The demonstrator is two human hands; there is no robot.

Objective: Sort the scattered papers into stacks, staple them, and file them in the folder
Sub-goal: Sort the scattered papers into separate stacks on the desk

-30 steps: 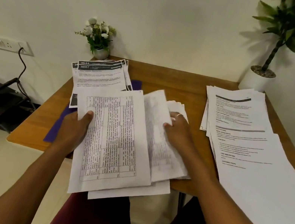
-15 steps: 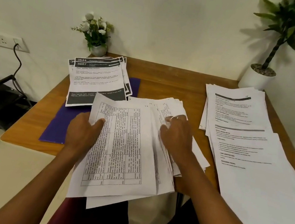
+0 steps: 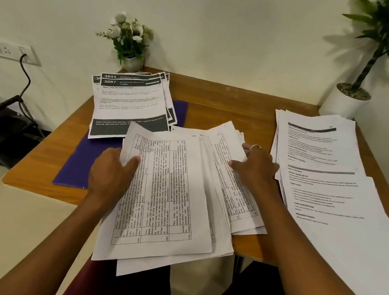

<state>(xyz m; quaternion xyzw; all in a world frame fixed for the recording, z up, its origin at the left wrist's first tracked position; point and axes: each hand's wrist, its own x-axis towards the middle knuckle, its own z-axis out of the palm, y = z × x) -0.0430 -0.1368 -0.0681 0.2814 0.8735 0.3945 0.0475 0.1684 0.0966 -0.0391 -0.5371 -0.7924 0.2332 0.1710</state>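
- Now left hand (image 3: pixel 110 174) pinches table-printed sheets (image 3: pixel 167 194), thumb on top, just right of purple folder (image 3: pixel 76 165).
- Right hand (image 3: pixel 256 166) rests flat on same sheets, farther right.
- Dark-header stack (image 3: pixel 131 102) lies on folder.

On the table (image 3: pixel 223 95), right before me, a fanned pile of tabulated sheets (image 3: pixel 167 194) overhangs the near edge — my left hand (image 3: pixel 110 174) at its left side, my right hand (image 3: pixel 255 166) on its far right. Behind and left, numbered sheets (image 3: pixel 130 107) sit on the folder (image 3: pixel 76 165). Text sheets (image 3: pixel 317 153) lie to the right; a flower pot (image 3: pixel 131 42) back left, a potted plant (image 3: pixel 347 101) back right.
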